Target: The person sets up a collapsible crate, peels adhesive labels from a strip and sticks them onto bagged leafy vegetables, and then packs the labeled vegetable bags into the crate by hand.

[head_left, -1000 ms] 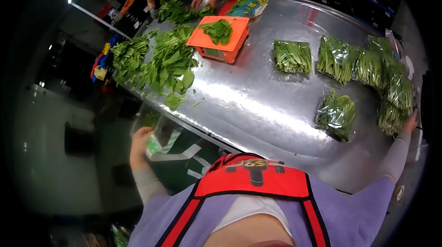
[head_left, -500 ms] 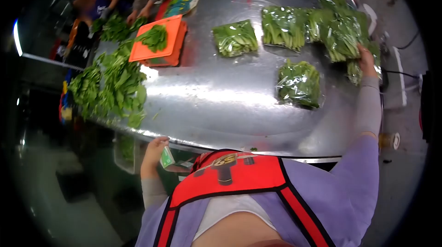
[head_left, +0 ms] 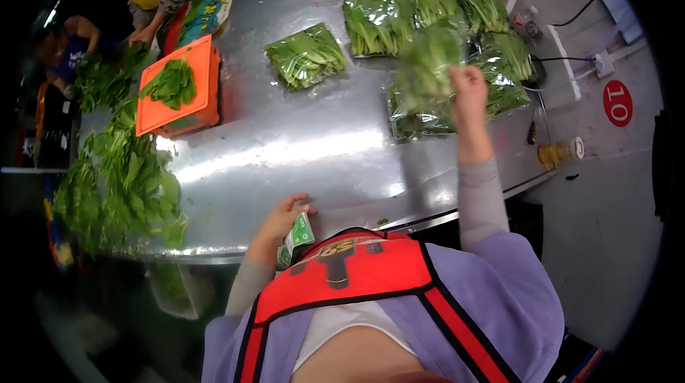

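Observation:
My right hand [head_left: 469, 94] grips a clear bag of leafy greens [head_left: 430, 62], blurred by motion, above the right part of the metal table. Beneath it lies another bag of greens [head_left: 410, 118], partly hidden. More bagged greens [head_left: 382, 23] lie flat in a group at the far right. One separate bag of greens [head_left: 307, 56] rests near the table's middle. At the near edge, my left hand [head_left: 278, 225] is by my red apron, with a green-and-white packet [head_left: 301, 230] held under its partly extended fingers.
Loose leafy greens [head_left: 121, 183] are heaped along the left side of the metal table [head_left: 285, 147]. An orange crate [head_left: 210, 94] carries a few leaves on top. Another person's hands [head_left: 145, 32] are at the far left. A yellowish jar [head_left: 560, 153] stands beyond the right edge.
My right hand has moved left from the grouped bags, now carrying one bag of greens. My left hand has moved right with the packet. The whole view has shifted, showing more floor on the right.

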Available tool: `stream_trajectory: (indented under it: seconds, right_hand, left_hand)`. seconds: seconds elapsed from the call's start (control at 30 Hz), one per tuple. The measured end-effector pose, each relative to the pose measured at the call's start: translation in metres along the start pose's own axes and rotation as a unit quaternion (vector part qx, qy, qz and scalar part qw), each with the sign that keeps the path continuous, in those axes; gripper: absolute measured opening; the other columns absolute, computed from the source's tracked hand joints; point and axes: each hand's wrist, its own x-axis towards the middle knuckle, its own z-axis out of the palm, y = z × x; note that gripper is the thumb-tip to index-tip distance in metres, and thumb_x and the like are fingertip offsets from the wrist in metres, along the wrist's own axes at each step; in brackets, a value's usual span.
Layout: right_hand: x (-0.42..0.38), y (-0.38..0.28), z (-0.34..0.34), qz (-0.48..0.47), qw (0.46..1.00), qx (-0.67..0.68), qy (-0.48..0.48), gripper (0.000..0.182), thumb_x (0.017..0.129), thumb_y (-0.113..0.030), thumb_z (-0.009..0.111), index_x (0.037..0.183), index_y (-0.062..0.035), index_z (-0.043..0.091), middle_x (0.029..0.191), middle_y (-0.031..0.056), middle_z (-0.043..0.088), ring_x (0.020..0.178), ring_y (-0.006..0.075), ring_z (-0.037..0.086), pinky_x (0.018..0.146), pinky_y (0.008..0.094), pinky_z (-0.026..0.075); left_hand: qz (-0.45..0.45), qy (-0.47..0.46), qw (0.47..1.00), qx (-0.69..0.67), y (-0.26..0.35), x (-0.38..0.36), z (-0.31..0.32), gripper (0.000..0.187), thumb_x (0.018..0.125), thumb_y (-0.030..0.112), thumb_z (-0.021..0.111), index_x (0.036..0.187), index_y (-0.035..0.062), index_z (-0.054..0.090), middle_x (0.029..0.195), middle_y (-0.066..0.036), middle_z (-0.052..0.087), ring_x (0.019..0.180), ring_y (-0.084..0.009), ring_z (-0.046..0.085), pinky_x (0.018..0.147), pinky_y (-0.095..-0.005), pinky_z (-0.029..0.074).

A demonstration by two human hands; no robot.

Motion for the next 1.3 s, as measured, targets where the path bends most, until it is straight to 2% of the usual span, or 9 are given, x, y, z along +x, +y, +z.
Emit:
stream_trajectory:
  seconds: [0.17, 0.27, 0.37, 0.47, 0.57, 0.73, 0.87, 1.07, 1.3]
  right_hand:
    - [-0.172, -0.005, 0.084, 0.24, 0.936, 0.208, -0.153, 0.013, 0.079, -0.005, 0.063, 0.087, -0.0085, 0.054, 0.078, 0.0001, 0.056, 0.071, 0.0074, 0.053, 0.06, 0.0221, 0.045]
    - [-0.249, 0.021, 0.104, 0.28, 0.845, 0.134, -0.436, 0.013, 0.081, -0.011, 0.063, 0.091, -0.0068, 0.055, 0.083, 0.0005, 0.056, 0.072, 0.0078, 0.051, 0.064, 0.0247, 0.045]
    - [-0.225, 0.032, 0.087, 0.181, 0.866, 0.002, -0.467, 0.016, 0.081, -0.013, 0.063, 0.092, -0.0038, 0.056, 0.082, 0.0023, 0.056, 0.071, 0.0101, 0.052, 0.065, 0.0258, 0.045]
    - [-0.133, 0.052, 0.03, -0.167, 0.922, -0.301, -0.177, 0.032, 0.074, -0.019, 0.066, 0.1, -0.0006, 0.058, 0.096, 0.0121, 0.058, 0.088, 0.0231, 0.055, 0.076, 0.0332, 0.045]
    - [-0.044, 0.077, -0.051, -0.158, 0.905, -0.389, 0.069, 0.046, 0.075, -0.023, 0.068, 0.113, -0.0009, 0.055, 0.106, 0.016, 0.057, 0.097, 0.0278, 0.055, 0.085, 0.0336, 0.042]
    - [-0.002, 0.111, -0.1, 0.365, 0.917, -0.16, 0.014, 0.055, 0.077, -0.042, 0.067, 0.118, -0.0086, 0.054, 0.111, 0.0094, 0.056, 0.096, 0.0248, 0.055, 0.084, 0.0314, 0.041]
    - [0.004, 0.136, -0.102, 0.453, 0.885, -0.08, -0.071, 0.04, 0.077, -0.045, 0.066, 0.104, -0.0159, 0.058, 0.091, -0.0011, 0.062, 0.084, 0.0133, 0.055, 0.062, 0.0258, 0.041]
    - [-0.026, 0.065, -0.028, 0.417, 0.893, 0.134, -0.107, 0.021, 0.08, -0.029, 0.066, 0.094, -0.0149, 0.058, 0.081, -0.0039, 0.062, 0.062, 0.0094, 0.056, 0.043, 0.0191, 0.032]
    - [-0.077, 0.007, 0.05, 0.313, 0.886, 0.23, -0.251, 0.03, 0.084, -0.017, 0.06, 0.109, -0.0021, 0.052, 0.095, 0.0068, 0.062, 0.079, 0.0162, 0.061, 0.065, 0.0276, 0.05]
  left_hand:
    - [0.029, -0.029, 0.984, -0.175, 0.009, -0.005, -0.007, 0.038, 0.089, 0.022, 0.052, 0.122, 0.0053, 0.046, 0.103, -0.013, 0.061, 0.082, -0.0171, 0.061, 0.063, -0.027, 0.051]
    - [-0.02, -0.01, 0.941, -0.337, -0.011, -0.022, -0.064, 0.038, 0.091, 0.031, 0.047, 0.12, 0.0057, 0.046, 0.101, -0.013, 0.058, 0.085, -0.0222, 0.06, 0.064, -0.0326, 0.053]
    - [-0.03, 0.22, 0.966, -0.136, -0.046, -0.037, -0.11, 0.037, 0.089, 0.023, 0.052, 0.12, 0.0055, 0.045, 0.1, -0.01, 0.055, 0.079, -0.0219, 0.058, 0.065, -0.0335, 0.05]
    - [0.003, 0.214, 0.972, -0.101, -0.084, -0.043, -0.144, 0.036, 0.087, 0.025, 0.057, 0.116, 0.0044, 0.049, 0.101, -0.007, 0.06, 0.088, -0.0208, 0.059, 0.074, -0.0327, 0.048]
    - [0.013, 0.249, 0.961, -0.123, -0.071, -0.052, -0.132, 0.033, 0.088, 0.024, 0.055, 0.114, 0.0044, 0.05, 0.092, -0.006, 0.057, 0.079, -0.0175, 0.057, 0.066, -0.0314, 0.047]
    - [0.059, 0.309, 0.938, -0.144, -0.074, -0.058, -0.146, 0.03, 0.088, 0.026, 0.054, 0.108, 0.0042, 0.053, 0.082, -0.005, 0.055, 0.069, -0.0157, 0.055, 0.057, -0.0312, 0.045]
    - [0.039, 0.331, 0.928, -0.165, -0.073, -0.074, -0.173, 0.026, 0.088, 0.025, 0.054, 0.106, 0.006, 0.053, 0.08, -0.005, 0.057, 0.067, -0.0176, 0.057, 0.055, -0.0314, 0.045]
    - [0.052, 0.279, 0.953, -0.105, -0.064, -0.077, -0.195, 0.033, 0.088, 0.02, 0.053, 0.118, 0.006, 0.049, 0.095, -0.007, 0.06, 0.079, -0.0189, 0.061, 0.065, -0.0313, 0.05]
    - [0.057, 0.315, 0.942, -0.098, -0.074, -0.068, -0.207, 0.031, 0.087, 0.021, 0.057, 0.111, 0.0036, 0.052, 0.088, -0.009, 0.061, 0.072, -0.0186, 0.06, 0.059, -0.0308, 0.049]
